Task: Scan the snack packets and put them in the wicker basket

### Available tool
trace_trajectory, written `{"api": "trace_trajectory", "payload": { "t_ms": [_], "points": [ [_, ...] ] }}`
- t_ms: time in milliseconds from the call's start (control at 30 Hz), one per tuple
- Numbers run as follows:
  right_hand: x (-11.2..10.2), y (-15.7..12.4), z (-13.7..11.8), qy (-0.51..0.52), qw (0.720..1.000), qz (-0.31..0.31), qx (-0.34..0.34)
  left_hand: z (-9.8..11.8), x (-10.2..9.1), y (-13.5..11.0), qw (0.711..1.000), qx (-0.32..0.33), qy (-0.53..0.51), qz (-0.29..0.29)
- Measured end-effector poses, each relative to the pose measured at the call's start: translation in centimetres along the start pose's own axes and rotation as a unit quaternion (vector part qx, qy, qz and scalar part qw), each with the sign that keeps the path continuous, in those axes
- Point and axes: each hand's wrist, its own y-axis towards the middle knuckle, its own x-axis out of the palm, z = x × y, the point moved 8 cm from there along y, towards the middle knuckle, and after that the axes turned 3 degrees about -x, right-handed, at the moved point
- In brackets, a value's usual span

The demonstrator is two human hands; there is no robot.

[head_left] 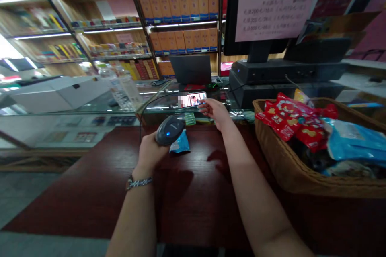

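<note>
My left hand (150, 152) is wrapped round a dark handheld barcode scanner (170, 129), which shows a lit blue dot. Just beyond it, a small blue packet (182, 144) lies on the dark wooden counter (193, 192), partly covered by the scanner. My right hand (217, 113) reaches forward to a phone (194, 99) with a lit screen, lying on the glass top. Its fingers are partly spread at the phone's right end and hold nothing; whether they touch the screen I cannot tell. A small green item (189, 119) sits between the packet and the phone.
At the right stands a brown basket (280, 168) of red and blue packets. Behind it is a monitor (232, 20) with a pink notice (271, 8). Clear bottles (120, 88) and a white box (60, 92) stand left. A dark laptop (191, 69) faces the shelves.
</note>
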Motion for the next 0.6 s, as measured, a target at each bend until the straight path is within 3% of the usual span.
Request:
{"api": "trace_trajectory", "payload": {
  "t_ms": [67,133,233,300,367,467,533,600],
  "points": [
    [1.4,0.1,3.8,-0.104,0.994,0.0,0.041,-0.9,-0.4,0.1,1.0,0.003,-0.013,-0.027],
    [2.4,-0.5,7.5,-0.234,0.969,0.007,0.084,-1.8,-0.5,0.1,0.998,-0.008,-0.031,-0.053],
    [3.1,-2.2,11.5,-0.446,0.885,0.027,0.131,-3.1,-0.4,0.0,0.996,-0.028,-0.038,-0.071],
    [3.7,-3.2,12.6,-0.549,0.827,0.038,0.114,-3.9,-0.5,0.0,0.997,-0.049,-0.02,-0.064],
    [4.4,-3.8,13.4,-0.598,0.796,0.032,0.086,-4.5,-0.6,-0.1,0.996,-0.069,-0.003,-0.051],
    [5.5,-3.6,14.8,-0.588,0.804,-0.033,0.08,-4.8,-0.8,-0.1,0.996,-0.081,0.002,-0.04],
    [5.9,-3.2,15.6,-0.539,0.833,-0.081,0.093,-4.6,-0.8,-0.1,0.996,-0.079,-0.001,-0.036],
    [5.8,-2.7,16.2,-0.446,0.88,-0.105,0.124,-4.5,-0.9,-0.1,0.996,-0.082,-0.003,-0.028]
  ]
}}
